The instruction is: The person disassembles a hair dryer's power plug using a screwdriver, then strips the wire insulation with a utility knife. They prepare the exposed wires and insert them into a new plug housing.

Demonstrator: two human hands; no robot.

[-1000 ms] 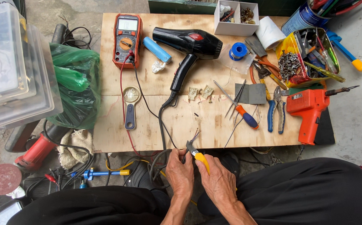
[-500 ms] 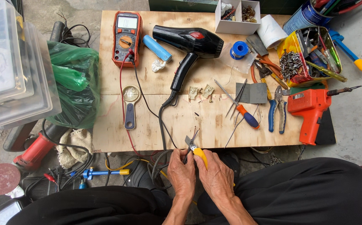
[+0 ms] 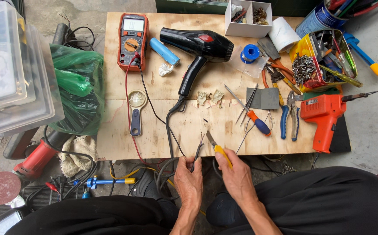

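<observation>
Off the counter's left edge: clear plastic bins [image 3: 10,82], a green plastic bag [image 3: 73,87], and lower down a red power tool [image 3: 34,159] beside a rag [image 3: 78,154].

Counter [image 3: 119,143], a plywood board, far-left corner: orange multimeter [image 3: 132,41], its red and black leads running toward the near edge. Just right of it a blue cylinder [image 3: 163,51] and a crumpled scrap. Below, near the left edge, a small magnifier [image 3: 136,111].

Centre: black hair dryer [image 3: 199,45], nozzle toward the far-right; its black cord [image 3: 171,130] runs down over the near edge.

Near edge, centre: left hand [image 3: 189,182] is closed, its grip pinching the cord's split wire ends [image 3: 197,150], which stand up over the edge. Right hand [image 3: 236,176], just beside it, is closed around a yellow-handled knife [image 3: 218,150], blade tip close to the wire ends; contact cannot be judged.

Right of centre: two small metal contacts [image 3: 210,96], tweezers [image 3: 243,102], a blue-and-orange screwdriver [image 3: 258,122], grey sandpaper [image 3: 263,98], blue-handled pliers [image 3: 290,117].

Far edge, right: white divided box [image 3: 247,19], solder spool [image 3: 250,53], white roll [image 3: 283,35].

Right edge: yellow tray of tools and screws [image 3: 324,61], orange soldering gun [image 3: 326,115].
</observation>
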